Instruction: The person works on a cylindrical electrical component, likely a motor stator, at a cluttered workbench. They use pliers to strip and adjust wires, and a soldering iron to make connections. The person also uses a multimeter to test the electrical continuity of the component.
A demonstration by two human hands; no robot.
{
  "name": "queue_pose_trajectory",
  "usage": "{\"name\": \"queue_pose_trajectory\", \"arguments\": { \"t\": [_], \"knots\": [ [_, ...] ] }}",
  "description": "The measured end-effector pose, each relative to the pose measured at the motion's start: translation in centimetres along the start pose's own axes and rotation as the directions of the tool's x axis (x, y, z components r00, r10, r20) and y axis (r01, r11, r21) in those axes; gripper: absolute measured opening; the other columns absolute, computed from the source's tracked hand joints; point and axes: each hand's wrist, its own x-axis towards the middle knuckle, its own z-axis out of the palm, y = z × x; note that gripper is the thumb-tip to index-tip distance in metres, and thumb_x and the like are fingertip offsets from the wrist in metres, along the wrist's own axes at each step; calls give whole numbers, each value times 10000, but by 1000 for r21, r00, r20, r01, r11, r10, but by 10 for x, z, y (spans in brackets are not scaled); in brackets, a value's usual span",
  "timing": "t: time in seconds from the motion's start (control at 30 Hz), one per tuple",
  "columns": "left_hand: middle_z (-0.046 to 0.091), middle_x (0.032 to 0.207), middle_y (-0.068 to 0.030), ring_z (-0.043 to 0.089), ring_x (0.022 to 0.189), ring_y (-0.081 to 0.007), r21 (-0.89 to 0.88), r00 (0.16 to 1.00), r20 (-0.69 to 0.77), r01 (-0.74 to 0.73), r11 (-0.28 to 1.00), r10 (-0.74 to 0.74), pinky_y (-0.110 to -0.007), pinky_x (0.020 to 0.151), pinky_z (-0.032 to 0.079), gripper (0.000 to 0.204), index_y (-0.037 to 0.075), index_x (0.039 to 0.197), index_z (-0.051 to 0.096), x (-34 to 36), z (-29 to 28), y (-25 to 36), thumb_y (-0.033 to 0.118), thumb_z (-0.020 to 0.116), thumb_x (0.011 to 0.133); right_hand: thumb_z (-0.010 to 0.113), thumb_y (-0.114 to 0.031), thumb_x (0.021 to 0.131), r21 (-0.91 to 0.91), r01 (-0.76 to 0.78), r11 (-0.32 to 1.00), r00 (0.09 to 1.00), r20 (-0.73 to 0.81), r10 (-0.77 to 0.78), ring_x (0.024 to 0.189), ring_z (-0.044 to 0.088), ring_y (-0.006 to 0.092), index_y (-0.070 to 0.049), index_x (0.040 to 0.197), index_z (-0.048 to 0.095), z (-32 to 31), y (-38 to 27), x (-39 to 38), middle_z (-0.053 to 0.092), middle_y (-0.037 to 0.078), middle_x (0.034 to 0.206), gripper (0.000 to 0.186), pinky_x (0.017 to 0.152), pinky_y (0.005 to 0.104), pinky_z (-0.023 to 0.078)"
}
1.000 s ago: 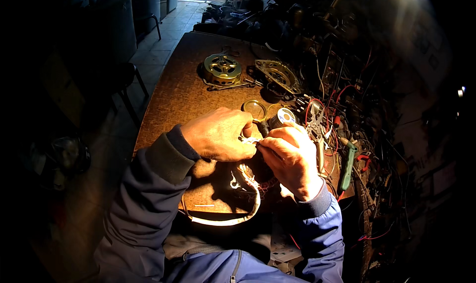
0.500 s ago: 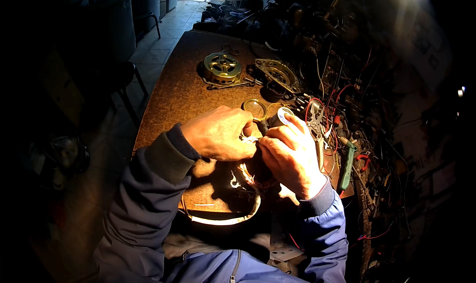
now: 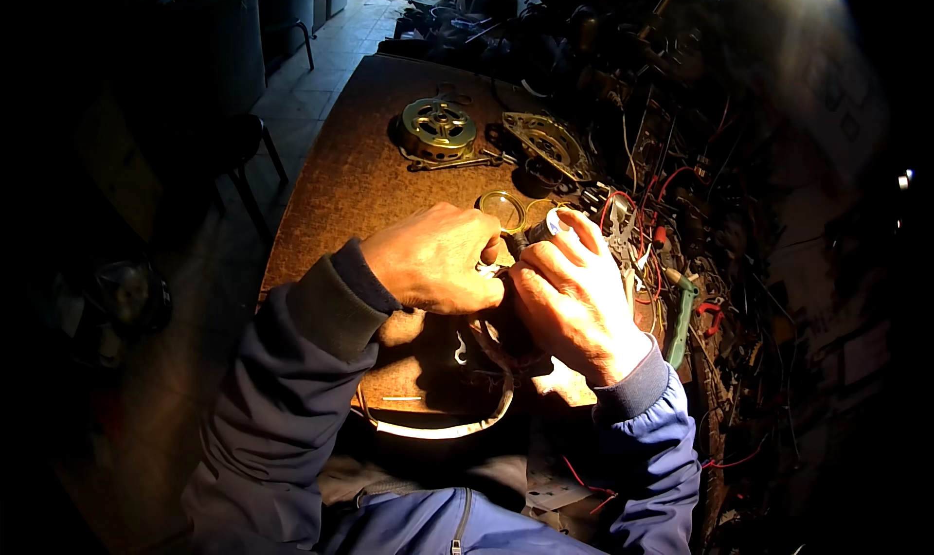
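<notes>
Both pinching a small part with trailing wires (image 3: 491, 346) over the bench (image 3: 341, 195): left hand (image 3: 433, 258), right hand (image 3: 574, 297). Probably light, fiddly, limp-wired; best gripped by its body.

I see open brown bench (image 3: 360, 176) to the left of my left hand (image 3: 433, 258), free up to the round motor (image 3: 440, 129). My right hand (image 3: 574, 297) sits hard against a wire tangle (image 3: 671, 224) and a green tool (image 3: 679, 317), so the right is blocked. Ahead, a lens ring (image 3: 501, 210) and metal bracket (image 3: 550, 146) crowd the path. A white cable (image 3: 443, 427) loops the near edge
</notes>
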Motion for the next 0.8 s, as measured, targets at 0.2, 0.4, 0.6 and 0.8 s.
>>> {"name": "queue_pose_trajectory", "arguments": {
  "t": [0.2,0.4,0.6,0.8],
  "knots": [
    [718,806,-277,724,790,-459,33,999,-30,-36,999,37,-506,737,574,310,-14,915,756,0,2,-2,239,700,745,739,-126,770,-40,-116,992,982,146,120,843,638,290,-80,768,635,-5,-7,10,618,84,818,114,930,484,508],
    [723,829,-227,731,804,-408,43,999,5,-50,998,50,-473,733,572,276,-8,955,714,1,2,-5,201,710,774,704,-79,801,159,-460,874,865,300,401,692,686,379,11,759,664,-9,-4,17,644,204,692,107,668,475,524],
    [721,831,-207,728,788,-390,45,1000,22,-13,999,12,-456,719,570,281,-16,965,691,0,1,-3,184,727,771,681,-162,799,251,-702,667,683,503,530,584,634,445,61,672,630,-16,3,30,579,279,604,262,619,512,532],
    [693,781,-283,713,750,-456,76,998,-14,-53,996,55,-502,673,558,274,-53,870,673,3,4,-7,169,693,711,680,-116,853,205,-402,892,876,369,310,771,692,444,32,787,674,-18,-1,33,661,268,754,162,734,511,551]
  ]
}}
